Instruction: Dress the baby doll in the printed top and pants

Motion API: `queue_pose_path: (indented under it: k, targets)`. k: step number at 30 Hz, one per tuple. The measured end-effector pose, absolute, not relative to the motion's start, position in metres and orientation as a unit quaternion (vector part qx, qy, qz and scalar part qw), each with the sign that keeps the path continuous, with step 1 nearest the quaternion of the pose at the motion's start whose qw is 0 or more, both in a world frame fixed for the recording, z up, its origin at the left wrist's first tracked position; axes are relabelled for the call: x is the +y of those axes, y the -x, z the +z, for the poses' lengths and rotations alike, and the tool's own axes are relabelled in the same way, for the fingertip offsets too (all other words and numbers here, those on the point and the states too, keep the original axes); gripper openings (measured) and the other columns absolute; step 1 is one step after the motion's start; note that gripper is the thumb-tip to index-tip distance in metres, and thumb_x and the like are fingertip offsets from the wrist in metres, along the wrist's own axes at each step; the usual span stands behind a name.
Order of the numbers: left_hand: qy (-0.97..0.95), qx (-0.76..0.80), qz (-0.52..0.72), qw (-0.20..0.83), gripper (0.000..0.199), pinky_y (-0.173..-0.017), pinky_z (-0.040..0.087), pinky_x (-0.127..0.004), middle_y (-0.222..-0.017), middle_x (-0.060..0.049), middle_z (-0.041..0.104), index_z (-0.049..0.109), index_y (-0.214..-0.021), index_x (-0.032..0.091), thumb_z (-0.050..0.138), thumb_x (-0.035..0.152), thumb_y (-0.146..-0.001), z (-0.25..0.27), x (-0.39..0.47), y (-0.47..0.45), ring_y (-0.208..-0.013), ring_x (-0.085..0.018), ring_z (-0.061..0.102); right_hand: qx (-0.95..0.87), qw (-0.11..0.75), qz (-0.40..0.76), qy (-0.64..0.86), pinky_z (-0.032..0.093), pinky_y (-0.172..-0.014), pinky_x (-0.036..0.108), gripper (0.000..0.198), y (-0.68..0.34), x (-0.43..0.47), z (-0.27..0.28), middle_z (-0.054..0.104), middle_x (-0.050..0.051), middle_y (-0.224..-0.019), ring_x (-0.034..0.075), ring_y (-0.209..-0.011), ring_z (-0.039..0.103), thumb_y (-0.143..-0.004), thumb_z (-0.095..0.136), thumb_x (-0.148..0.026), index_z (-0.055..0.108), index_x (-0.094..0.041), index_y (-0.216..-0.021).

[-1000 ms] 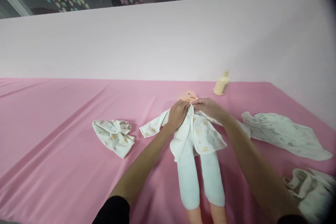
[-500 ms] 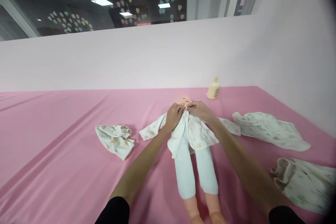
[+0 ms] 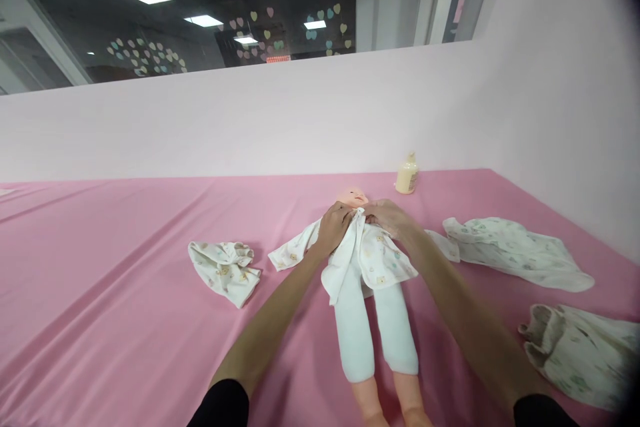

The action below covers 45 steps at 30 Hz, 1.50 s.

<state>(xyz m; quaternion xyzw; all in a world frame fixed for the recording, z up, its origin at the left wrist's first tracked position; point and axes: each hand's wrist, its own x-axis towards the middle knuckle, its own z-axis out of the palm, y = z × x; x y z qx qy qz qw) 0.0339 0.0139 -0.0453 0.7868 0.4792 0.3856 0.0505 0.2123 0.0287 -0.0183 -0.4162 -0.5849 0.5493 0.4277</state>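
A baby doll (image 3: 356, 198) lies on its back, its head toward the wall and its legs toward me. Over its chest is a white printed baby shirt (image 3: 383, 260), with the sleeves spread to both sides and the front hanging partly apart. White cloth covers the doll's legs down to about the knees. At the collar, my left hand (image 3: 334, 227) pinches the shirt's edge just below the doll's chin. My right hand (image 3: 387, 215) grips the opposite side of the collar, its fingertips partly hidden. Both hands are close together.
A pink sheet (image 3: 125, 320) covers the surface. Left of the doll lies a crumpled printed garment (image 3: 225, 270). On the right are a white printed cloth (image 3: 515, 250) and a folded garment (image 3: 583, 353). A pale yellow pump bottle (image 3: 407, 175) stands by the white wall (image 3: 240, 123).
My right hand has shifted slightly right and down at the collar, with its fingers more curled. The whole view has tilted up a little. Both hands stay on the shirt.
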Motion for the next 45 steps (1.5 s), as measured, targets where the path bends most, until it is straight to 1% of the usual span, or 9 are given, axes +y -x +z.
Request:
queue_pose_path:
  k: [7,13,16,21,25,29,34,39,45]
  targets:
    - [-0.801,0.459,0.382,0.018,0.030,-0.084,0.046,-0.032,-0.098,-0.005,0.064,0.067,-0.095,0.019,0.040,0.030,-0.102,-0.046,0.016,-0.035,-0.096,-0.018,0.059,-0.515,0.429,0.635,0.383,0.052,-0.072,0.024,0.007,-0.211,0.028,-0.012,0.067,0.004,-0.070,0.015,-0.070,0.062,-0.064,0.072,-0.018,0.065,-0.017,-0.063]
    - [-0.799,0.455,0.393,0.027,0.028,-0.088,0.047,-0.034,-0.102,-0.005,0.065,0.065,-0.099,0.020,0.038,0.028,-0.102,-0.045,0.016,-0.035,-0.100,-0.018,0.059,-0.464,0.477,0.619,0.418,0.054,-0.078,0.028,0.015,-0.207,0.034,-0.012,0.063,0.001,-0.061,0.018,-0.072,0.065,-0.068,0.071,-0.019,0.059,-0.021,-0.059]
    - [-0.796,0.454,0.400,0.031,0.027,-0.087,0.047,-0.033,-0.101,-0.005,0.064,0.064,-0.097,0.020,0.039,0.027,-0.102,-0.044,0.017,-0.035,-0.098,-0.018,0.059,-0.462,0.480,0.615,0.422,0.054,-0.078,0.028,0.014,-0.203,0.032,-0.012,0.065,0.002,-0.062,0.019,-0.075,0.066,-0.069,0.071,-0.019,0.061,-0.021,-0.060]
    - [-0.775,0.469,0.422,0.045,0.027,-0.083,0.047,-0.033,-0.097,-0.005,0.064,0.062,-0.091,0.020,0.040,0.031,-0.102,-0.046,0.018,-0.037,-0.092,-0.018,0.060,-0.497,0.455,0.628,0.389,0.054,-0.079,0.029,0.010,-0.199,0.024,-0.008,0.070,0.005,-0.071,0.021,-0.084,0.068,-0.068,0.073,-0.020,0.064,-0.020,-0.064]
    - [-0.768,0.471,0.430,0.058,0.026,-0.084,0.047,-0.034,-0.097,-0.005,0.065,0.062,-0.092,0.020,0.039,0.027,-0.102,-0.046,0.018,-0.037,-0.094,-0.018,0.060,-0.502,0.441,0.636,0.386,0.053,-0.081,0.027,0.007,-0.200,0.023,-0.007,0.072,0.006,-0.078,0.020,-0.082,0.067,-0.068,0.074,-0.020,0.067,-0.019,-0.069]
    - [-0.777,0.467,0.419,0.039,0.027,-0.082,0.047,-0.033,-0.096,-0.005,0.064,0.062,-0.089,0.019,0.039,0.027,-0.102,-0.046,0.017,-0.037,-0.091,-0.018,0.060,-0.497,0.445,0.642,0.379,0.052,-0.080,0.027,0.007,-0.203,0.026,-0.007,0.071,0.004,-0.077,0.019,-0.081,0.067,-0.069,0.074,-0.021,0.067,-0.019,-0.070]
    - [-0.779,0.463,0.421,0.033,0.026,-0.083,0.048,-0.034,-0.097,-0.006,0.064,0.062,-0.091,0.019,0.039,0.026,-0.102,-0.047,0.018,-0.037,-0.092,-0.018,0.060,-0.517,0.426,0.627,0.397,0.052,-0.077,0.027,0.008,-0.204,0.028,-0.008,0.070,0.004,-0.076,0.019,-0.081,0.066,-0.072,0.072,-0.027,0.066,-0.020,-0.071]
    - [-0.774,0.461,0.433,0.033,0.026,-0.085,0.048,-0.034,-0.098,-0.006,0.065,0.062,-0.093,0.020,0.039,0.027,-0.102,-0.049,0.019,-0.037,-0.095,-0.019,0.060,-0.535,0.415,0.621,0.395,0.051,-0.074,0.026,0.012,-0.203,0.025,-0.008,0.070,0.006,-0.080,0.018,-0.077,0.063,-0.071,0.074,-0.029,0.069,-0.019,-0.075]
    - [-0.753,0.463,0.463,0.067,0.028,-0.086,0.047,-0.033,-0.091,-0.005,0.066,0.061,-0.086,0.020,0.040,0.029,-0.101,-0.050,0.020,-0.037,-0.092,-0.018,0.060,-0.578,0.392,0.595,0.397,0.051,-0.078,0.026,0.019,-0.202,0.021,-0.005,0.072,0.007,-0.087,0.020,-0.086,0.064,-0.073,0.073,-0.036,0.071,-0.019,-0.081]
